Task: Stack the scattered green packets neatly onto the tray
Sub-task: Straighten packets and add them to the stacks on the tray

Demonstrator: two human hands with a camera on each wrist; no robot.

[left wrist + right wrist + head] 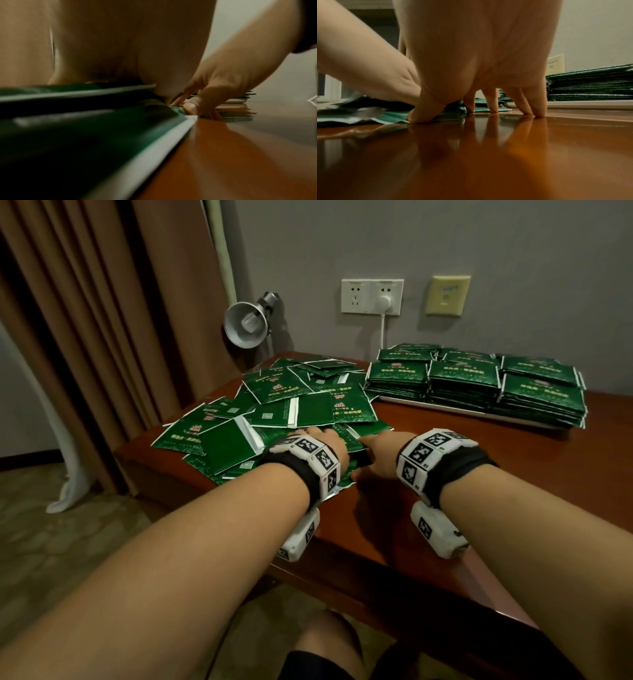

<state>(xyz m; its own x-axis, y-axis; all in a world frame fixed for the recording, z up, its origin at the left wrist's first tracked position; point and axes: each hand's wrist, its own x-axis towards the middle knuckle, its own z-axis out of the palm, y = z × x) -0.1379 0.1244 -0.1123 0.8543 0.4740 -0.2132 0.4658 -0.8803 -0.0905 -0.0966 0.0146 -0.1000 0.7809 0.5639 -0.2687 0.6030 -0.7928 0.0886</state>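
The loose green packets (274, 412) lie in a messy heap on the left half of the reddish-brown wooden table (428, 508), overlapping at all angles, some face up with pale printed lettering and a small red emblem, others showing a plain dark green back with a white sealed strip along one edge. To the right, toward the wall, the tray (455, 409) shows only its pale front rim, because it is loaded with neat stacked packets (476, 381) set in several piles side by side, each many layers deep. Both forearms reach forward from the near edge of the table, each wrist wrapped in a black band carrying white blocks with black-and-white markers. The left hand (330, 448) is palm down on the near edge of the heap, its fingers over the packets; the left wrist view is filled by the palm pressing on a green packet, but how the fingers curl I cannot tell. The right hand (378, 455) sits just beside it at the heap's right corner, the two hands almost touching. From the right wrist view its fingers (491, 100) run down nearly straight, tips planted on the tabletop, while the thumb (426, 109) presses against the edge of the nearest packet; it grips nothing that I can see. A small silver clip lamp (245, 325) sits behind the heap, and white wall sockets (371, 296) are above the tray.
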